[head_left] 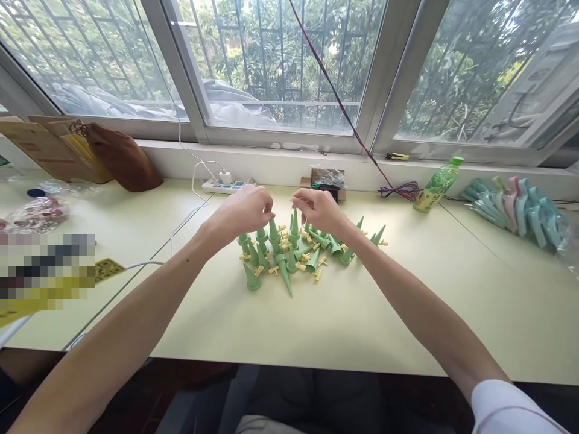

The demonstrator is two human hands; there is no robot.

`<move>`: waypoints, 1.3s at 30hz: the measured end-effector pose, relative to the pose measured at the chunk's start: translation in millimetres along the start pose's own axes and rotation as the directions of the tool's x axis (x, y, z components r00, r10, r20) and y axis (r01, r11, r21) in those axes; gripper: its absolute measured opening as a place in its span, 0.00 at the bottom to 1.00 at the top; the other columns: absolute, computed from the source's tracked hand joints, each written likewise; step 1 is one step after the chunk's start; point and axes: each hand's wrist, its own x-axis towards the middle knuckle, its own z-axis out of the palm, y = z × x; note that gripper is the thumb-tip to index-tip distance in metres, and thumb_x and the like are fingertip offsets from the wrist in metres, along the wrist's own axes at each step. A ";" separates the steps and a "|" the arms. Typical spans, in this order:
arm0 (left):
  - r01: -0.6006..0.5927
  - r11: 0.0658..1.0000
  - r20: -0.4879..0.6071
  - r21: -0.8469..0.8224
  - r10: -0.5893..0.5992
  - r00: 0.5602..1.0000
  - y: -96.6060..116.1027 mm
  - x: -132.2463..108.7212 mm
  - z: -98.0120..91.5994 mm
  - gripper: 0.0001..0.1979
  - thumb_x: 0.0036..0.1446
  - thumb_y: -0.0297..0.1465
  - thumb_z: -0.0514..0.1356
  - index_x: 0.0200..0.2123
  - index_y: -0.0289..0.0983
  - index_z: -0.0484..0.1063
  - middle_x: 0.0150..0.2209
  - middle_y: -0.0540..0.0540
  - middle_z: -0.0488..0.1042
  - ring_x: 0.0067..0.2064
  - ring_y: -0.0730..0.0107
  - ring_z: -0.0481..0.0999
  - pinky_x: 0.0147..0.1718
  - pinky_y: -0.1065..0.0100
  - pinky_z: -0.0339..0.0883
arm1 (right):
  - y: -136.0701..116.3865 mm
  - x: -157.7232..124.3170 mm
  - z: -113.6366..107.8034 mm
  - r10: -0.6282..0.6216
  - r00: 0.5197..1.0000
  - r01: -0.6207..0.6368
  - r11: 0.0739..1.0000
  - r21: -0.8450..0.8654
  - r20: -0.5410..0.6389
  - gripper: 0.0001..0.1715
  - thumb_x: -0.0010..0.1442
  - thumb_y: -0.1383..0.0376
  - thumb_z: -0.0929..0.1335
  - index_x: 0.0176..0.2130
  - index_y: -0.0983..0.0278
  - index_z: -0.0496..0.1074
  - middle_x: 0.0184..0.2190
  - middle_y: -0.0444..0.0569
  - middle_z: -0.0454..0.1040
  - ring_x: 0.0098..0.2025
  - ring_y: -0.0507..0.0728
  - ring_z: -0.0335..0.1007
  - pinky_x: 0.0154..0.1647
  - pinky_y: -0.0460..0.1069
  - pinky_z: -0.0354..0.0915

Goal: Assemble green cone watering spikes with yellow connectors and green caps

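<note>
Green plastic watering spikes, cone-shaped with flared collars, are heaped at the middle of the table, some upright and some on their sides. Small yellow T-shaped valves [274,270] lie scattered among them. My left hand [242,212] is closed, thumb and fingertips pinched at the tip of an upright green spike [274,236]. Just to its right, my right hand [322,211] has its fingers curled at the tip of another upright green spike [294,229]. One loose spike [284,277] points toward me at the front of the heap. My right hand partly hides the spikes behind it.
A power strip [228,185], a small open box [328,181] and a coiled red-and-blue wire [400,191] lie along the windowsill. To the right are a green drink bottle [438,185] and bagged pastel items [520,211]. A brown pouch [122,158] leans at left.
</note>
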 end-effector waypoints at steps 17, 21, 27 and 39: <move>0.069 0.995 0.003 0.067 -0.069 0.998 10.7 -1.0 2.2 0.10 0.58 0.34 0.60 0.31 0.36 0.79 0.36 0.40 0.79 0.38 0.57 0.77 0.33 0.65 0.64 | 41.1 5.0 -3.7 0.198 0.956 -0.138 0.954 -0.268 0.214 0.08 0.62 0.69 0.69 0.31 0.66 0.77 0.27 0.51 0.77 0.23 0.50 0.67 0.25 0.45 0.60; 0.071 0.995 -0.001 0.071 -0.071 0.997 8.2 -2.0 4.3 0.12 0.59 0.37 0.58 0.34 0.36 0.80 0.38 0.40 0.79 0.40 0.57 0.78 0.34 0.65 0.65 | 36.5 3.2 -3.3 0.197 0.953 -0.125 0.947 -0.295 0.231 0.13 0.64 0.72 0.66 0.29 0.68 0.76 0.25 0.50 0.76 0.25 0.51 0.68 0.27 0.45 0.60; 0.058 0.998 -0.130 0.008 -0.056 0.990 11.0 -12.9 -0.9 0.15 0.61 0.39 0.57 0.42 0.37 0.78 0.33 0.43 0.78 0.36 0.61 0.76 0.31 0.67 0.62 | 31.2 0.6 -2.9 0.183 0.959 -0.106 0.940 -0.323 0.217 0.14 0.65 0.68 0.66 0.30 0.69 0.76 0.28 0.51 0.76 0.26 0.51 0.68 0.27 0.45 0.57; -0.155 0.985 -0.017 -0.073 0.154 0.988 38.6 -41.1 10.8 0.16 0.61 0.43 0.58 0.33 0.38 0.79 0.26 0.44 0.74 0.27 0.65 0.71 0.26 0.67 0.54 | 23.8 -11.3 -3.8 0.063 0.998 -0.055 0.947 -0.318 0.013 0.10 0.65 0.64 0.65 0.38 0.66 0.74 0.37 0.51 0.76 0.32 0.52 0.66 0.35 0.47 0.58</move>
